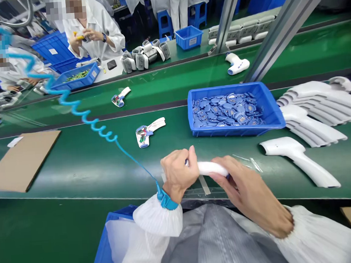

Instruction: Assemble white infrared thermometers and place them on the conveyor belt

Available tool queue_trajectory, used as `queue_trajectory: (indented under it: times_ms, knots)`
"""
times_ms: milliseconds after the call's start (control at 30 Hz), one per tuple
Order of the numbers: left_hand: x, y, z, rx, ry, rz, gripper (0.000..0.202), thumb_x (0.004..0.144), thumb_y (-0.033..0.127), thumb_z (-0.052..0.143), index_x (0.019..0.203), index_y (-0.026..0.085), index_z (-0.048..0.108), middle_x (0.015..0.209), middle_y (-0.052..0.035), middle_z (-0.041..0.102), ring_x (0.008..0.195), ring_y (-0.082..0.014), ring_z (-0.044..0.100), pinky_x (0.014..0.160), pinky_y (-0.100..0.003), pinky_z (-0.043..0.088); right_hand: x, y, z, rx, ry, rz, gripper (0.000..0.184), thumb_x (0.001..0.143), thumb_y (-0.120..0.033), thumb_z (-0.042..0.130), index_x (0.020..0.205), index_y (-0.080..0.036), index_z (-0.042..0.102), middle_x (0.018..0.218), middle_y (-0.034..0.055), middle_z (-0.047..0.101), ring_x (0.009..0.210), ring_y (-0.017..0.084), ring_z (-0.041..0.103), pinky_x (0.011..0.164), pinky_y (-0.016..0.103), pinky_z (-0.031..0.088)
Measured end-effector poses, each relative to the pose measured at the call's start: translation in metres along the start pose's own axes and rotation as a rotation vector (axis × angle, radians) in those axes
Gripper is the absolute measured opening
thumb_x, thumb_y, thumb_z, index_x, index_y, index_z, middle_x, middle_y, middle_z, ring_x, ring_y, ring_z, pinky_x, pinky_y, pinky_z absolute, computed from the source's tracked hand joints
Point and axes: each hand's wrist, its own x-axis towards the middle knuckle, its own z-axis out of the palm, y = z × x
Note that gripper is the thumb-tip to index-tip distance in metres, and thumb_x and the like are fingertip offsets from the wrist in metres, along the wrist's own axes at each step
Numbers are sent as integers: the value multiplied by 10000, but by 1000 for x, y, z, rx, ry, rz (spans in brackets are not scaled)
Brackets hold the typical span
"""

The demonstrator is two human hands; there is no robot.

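Observation:
Both hands grip a white gun-shaped infrared thermometer (211, 168) in front of my body, just above the near edge of the green bench. My left hand (180, 172) is wrapped round one end, a blue wrist strap with a coiled cord on its wrist. At the other end, my right hand (247, 184) has thumb and fingers closed on it. Much of the thermometer is hidden by the hands. Beyond them an opened thermometer half with a circuit board (145, 134) lies on the bench. To the right rests a single white housing shell (297, 155).
A blue bin (238, 132) of small blue parts stands ahead, with stacked white shells (326, 97) beside it. Cardboard (24, 158) lies at left. A green conveyor (166, 88) carries thermometers (237, 64) past a metal post (276, 28). Co-workers (96, 29) sit across.

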Motion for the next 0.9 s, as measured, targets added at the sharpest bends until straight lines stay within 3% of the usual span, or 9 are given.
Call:
queue_trajectory:
  times_ms: [133,233,300,367,467,533,667,833,900]
  knots:
    - [-6,1,-18,-180,-154,-45,407,994,448,530,673,202,575,655,-8,611,661,-155,566,657,-291,409,1,11,5,141,-37,339,384,981,-593,467,933,-238,604,639,-11,551,521,163,492,521,304,384]
    - [-21,-3,-21,-319,-2,-32,315,1012,446,496,895,196,647,966,-76,708,961,-201,648,849,-325,493,4,19,7,535,-202,798,485,932,-706,440,739,-261,451,520,-63,371,409,119,306,405,267,224]
    - [-26,-6,-13,-339,130,-98,404,1027,452,470,742,198,601,807,-59,679,801,-177,636,772,-309,494,3,20,9,708,-406,918,528,928,-746,398,738,-257,460,505,-75,342,382,100,217,384,259,139]
    - [-24,-9,0,-342,191,-199,498,1034,461,467,611,206,532,632,-19,596,634,-143,562,681,-288,458,-1,15,14,643,-486,777,534,943,-726,402,825,-232,563,539,-41,468,391,113,316,398,265,227]
    - [-9,-10,17,-406,137,-302,556,1031,483,468,553,203,512,561,1,551,572,-124,519,630,-274,425,-9,5,24,289,-352,366,399,1004,-566,435,1013,-227,646,720,19,663,545,163,548,551,298,395]
    - [1,-8,25,-399,149,-335,572,1022,451,478,507,203,482,510,10,505,530,-116,483,599,-271,399,-13,0,32,56,-273,217,350,1037,-459,409,1059,-217,660,721,26,681,557,181,582,566,307,367]
    - [8,-4,31,-272,193,-301,549,989,348,491,462,202,447,478,11,460,508,-112,440,576,-281,344,-12,0,41,-135,-243,144,363,1053,-414,393,1002,-182,667,619,30,647,478,187,571,516,307,283]
    - [6,-25,-11,-150,-186,-49,367,912,389,606,605,188,594,649,-16,622,638,-138,541,656,-272,369,-14,12,25,93,-260,215,386,1051,-499,399,1050,-267,707,693,-7,701,577,168,626,605,291,467]
    - [23,-44,-38,9,-250,-159,351,872,393,635,587,191,605,611,-15,615,620,-151,537,646,-278,356,-20,24,16,187,-223,289,376,1017,-542,463,1170,-287,694,805,-5,754,656,166,679,651,273,533]
